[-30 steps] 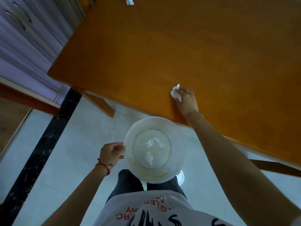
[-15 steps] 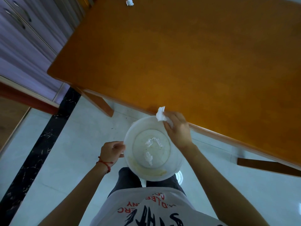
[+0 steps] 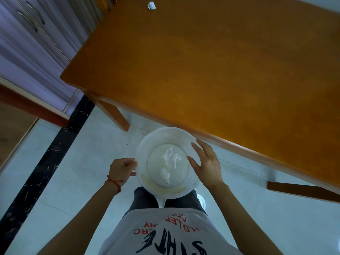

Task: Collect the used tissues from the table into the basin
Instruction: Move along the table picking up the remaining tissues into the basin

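A white plastic basin (image 3: 147, 144) hangs just below the near edge of the orange wooden table (image 3: 211, 67). My left hand (image 3: 121, 169) grips its left rim. Crumpled white tissues (image 3: 172, 156) lie on the basin's bottom, with another tissue clump (image 3: 165, 175) nearer to me. My right hand (image 3: 207, 162) hovers over the basin's right side, fingers spread and holding nothing. One crumpled tissue (image 3: 151, 5) lies on the table at its far left edge.
A table leg (image 3: 114, 113) stands left of the basin. Purple cabinet doors (image 3: 31, 43) line the left wall. A black strip (image 3: 46, 155) runs across the pale tiled floor. A wooden bar (image 3: 301, 190) shows under the table at right.
My right hand carried a tissue from the table's near edge over the basin and let it go; the tissue now lies in the basin. The left hand kept its hold.
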### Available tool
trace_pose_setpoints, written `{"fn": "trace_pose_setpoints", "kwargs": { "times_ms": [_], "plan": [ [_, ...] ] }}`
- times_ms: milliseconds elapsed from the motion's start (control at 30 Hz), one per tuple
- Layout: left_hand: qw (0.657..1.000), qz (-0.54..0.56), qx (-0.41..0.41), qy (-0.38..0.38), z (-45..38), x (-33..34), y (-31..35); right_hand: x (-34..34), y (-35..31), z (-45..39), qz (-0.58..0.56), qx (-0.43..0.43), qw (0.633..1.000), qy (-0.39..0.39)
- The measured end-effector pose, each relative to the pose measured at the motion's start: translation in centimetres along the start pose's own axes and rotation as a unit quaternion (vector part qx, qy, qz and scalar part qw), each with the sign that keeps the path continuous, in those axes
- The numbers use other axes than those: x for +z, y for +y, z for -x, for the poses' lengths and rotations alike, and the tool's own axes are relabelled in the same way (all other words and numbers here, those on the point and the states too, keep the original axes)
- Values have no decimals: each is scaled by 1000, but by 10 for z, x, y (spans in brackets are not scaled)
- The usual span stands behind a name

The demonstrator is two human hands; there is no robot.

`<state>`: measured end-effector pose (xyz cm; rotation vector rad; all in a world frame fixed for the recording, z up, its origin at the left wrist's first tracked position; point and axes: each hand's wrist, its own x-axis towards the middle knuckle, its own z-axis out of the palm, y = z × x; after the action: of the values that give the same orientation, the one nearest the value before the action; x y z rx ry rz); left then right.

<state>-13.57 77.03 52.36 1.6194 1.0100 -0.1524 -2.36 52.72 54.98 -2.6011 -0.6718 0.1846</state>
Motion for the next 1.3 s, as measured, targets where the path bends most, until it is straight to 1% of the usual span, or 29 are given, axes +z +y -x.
{"fn": "trace_pose_setpoints", "kwargs": {
  "times_ms": [67, 133, 200, 267, 333, 600, 733, 867, 1100, 1200, 1300],
  "plan": [
    [1000, 8, -9, 14, 4, -4, -4, -1, 5, 5, -2, 32, 999, 0],
    [999, 18, -16, 28, 9, -8, -8, -1, 10, 8, -24, 85, 995, -39],
    [999, 24, -27, 36, 13, -11, -12, -2, 12, 7, -72, 137, 985, -72],
    [997, 45, -40, 56, 20, -17, -17, -2, 6, 2, -126, 166, 973, -95],
    [996, 50, -47, 56, 23, -19, -18, -3, 2, -3, -163, 193, 962, -103],
    [974, 147, -91, 150, 52, -50, -53, 15, -43, -29, -196, 133, 953, -189],
    [961, 172, -100, 193, 69, -78, -76, 34, -82, -39, -192, 93, 951, -224],
    [940, 217, -113, 239, 85, -113, -103, 58, -130, -45, -170, 45, 947, -268],
    [914, 256, -134, 287, 97, -186, -140, 107, -218, -46, -150, -9, 944, -293],
    [908, 261, -137, 297, 96, -221, -153, 127, -253, -46, -154, -18, 942, -298],
    [910, 248, -136, 303, 89, -251, -160, 142, -282, -51, -148, -35, 943, -297]
  ]
}}
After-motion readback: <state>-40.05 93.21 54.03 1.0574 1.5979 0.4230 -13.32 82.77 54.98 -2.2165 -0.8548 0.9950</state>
